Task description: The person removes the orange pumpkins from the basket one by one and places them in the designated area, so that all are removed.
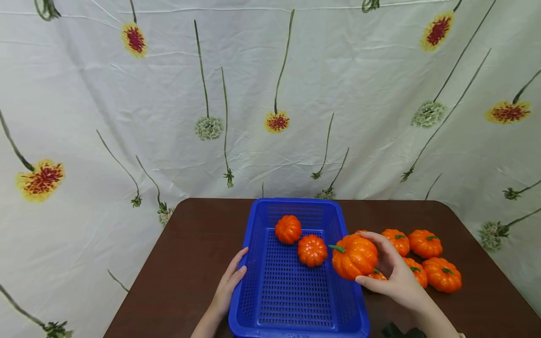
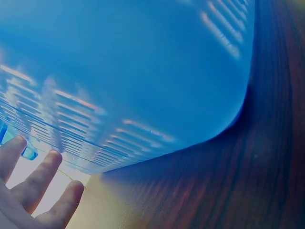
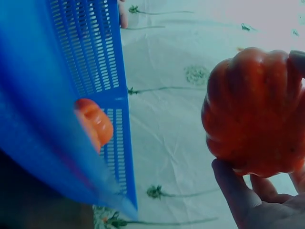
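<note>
My right hand (image 1: 390, 272) grips a small orange pumpkin (image 1: 354, 257) with a green stem, held over the right rim of a blue plastic basket (image 1: 296, 300). In the right wrist view the same pumpkin (image 3: 255, 114) sits between thumb and fingers, apart from the basket wall. Inside the basket lie two more pumpkins, one (image 1: 288, 229) toward the back and one (image 1: 312, 250) nearer the middle. My left hand (image 1: 226, 288) rests against the basket's left side, its fingers extended. The left wrist view shows those fingers (image 2: 35, 186) beside the slotted wall.
Several orange pumpkins (image 1: 442, 274) stand grouped on the dark brown table (image 1: 190, 244) right of the basket, some partly hidden by my right hand. A flower-print white cloth (image 1: 253, 155) hangs behind the table. Something black (image 1: 401, 331) lies at the near edge.
</note>
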`<state>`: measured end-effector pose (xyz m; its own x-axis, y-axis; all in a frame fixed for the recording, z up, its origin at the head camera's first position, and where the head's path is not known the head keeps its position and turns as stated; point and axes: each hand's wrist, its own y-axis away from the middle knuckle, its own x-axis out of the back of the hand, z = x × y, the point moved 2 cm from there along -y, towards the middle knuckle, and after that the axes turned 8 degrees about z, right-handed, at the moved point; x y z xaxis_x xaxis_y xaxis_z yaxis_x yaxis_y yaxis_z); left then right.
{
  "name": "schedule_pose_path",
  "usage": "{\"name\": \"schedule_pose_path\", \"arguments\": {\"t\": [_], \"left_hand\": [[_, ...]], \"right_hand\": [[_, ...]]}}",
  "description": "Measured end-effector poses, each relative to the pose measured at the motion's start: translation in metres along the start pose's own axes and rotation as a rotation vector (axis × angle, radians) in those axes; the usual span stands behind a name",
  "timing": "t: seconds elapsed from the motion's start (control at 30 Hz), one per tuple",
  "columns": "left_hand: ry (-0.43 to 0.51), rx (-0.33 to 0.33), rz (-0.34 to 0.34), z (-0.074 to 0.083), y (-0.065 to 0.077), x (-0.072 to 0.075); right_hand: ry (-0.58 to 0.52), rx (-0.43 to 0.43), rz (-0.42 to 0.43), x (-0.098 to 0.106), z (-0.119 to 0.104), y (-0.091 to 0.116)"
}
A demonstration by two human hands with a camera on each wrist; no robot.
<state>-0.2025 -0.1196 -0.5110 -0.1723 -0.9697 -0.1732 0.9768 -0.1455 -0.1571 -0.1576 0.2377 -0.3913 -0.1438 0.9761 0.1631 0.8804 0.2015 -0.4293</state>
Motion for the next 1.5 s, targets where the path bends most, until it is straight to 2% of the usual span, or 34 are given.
{"name": "schedule_pose_path", "arguments": {"t": [0.3, 0.53, 0.77, 0.93, 1.07, 1.27, 1.3, 1.4, 1.5], "left_hand": [[-0.018, 0.000, 0.021, 0.001, 0.000, -0.001], [-0.021, 0.009, 0.020, 0.001, 0.001, 0.000], [-0.011, 0.006, 0.010, 0.000, 0.000, 0.000], [-0.009, 0.008, 0.007, 0.000, 0.000, 0.000], [-0.015, 0.009, 0.016, 0.000, -0.001, 0.000], [-0.007, 0.014, 0.013, 0.000, -0.001, 0.000], [-0.006, 0.014, 0.011, 0.000, -0.001, 0.000], [-0.010, 0.014, 0.011, 0.000, -0.001, 0.000], [-0.013, 0.015, 0.011, 0.000, -0.001, 0.000]], "right_hand": [[-0.027, 0.028, 0.087, 0.019, 0.012, 0.026], [0.004, -0.088, 0.220, 0.029, 0.029, 0.049], [-0.074, -0.118, 0.301, 0.035, 0.044, 0.068], [-0.011, -0.198, 0.377, 0.037, 0.055, 0.082], [0.031, -0.240, 0.388, 0.038, 0.065, 0.092], [0.010, -0.198, 0.344, 0.035, 0.078, 0.102], [0.027, -0.201, 0.341, 0.034, 0.079, 0.103], [0.183, -0.245, 0.354, 0.032, 0.083, 0.107], [0.269, -0.282, 0.358, 0.031, 0.087, 0.111]]}}
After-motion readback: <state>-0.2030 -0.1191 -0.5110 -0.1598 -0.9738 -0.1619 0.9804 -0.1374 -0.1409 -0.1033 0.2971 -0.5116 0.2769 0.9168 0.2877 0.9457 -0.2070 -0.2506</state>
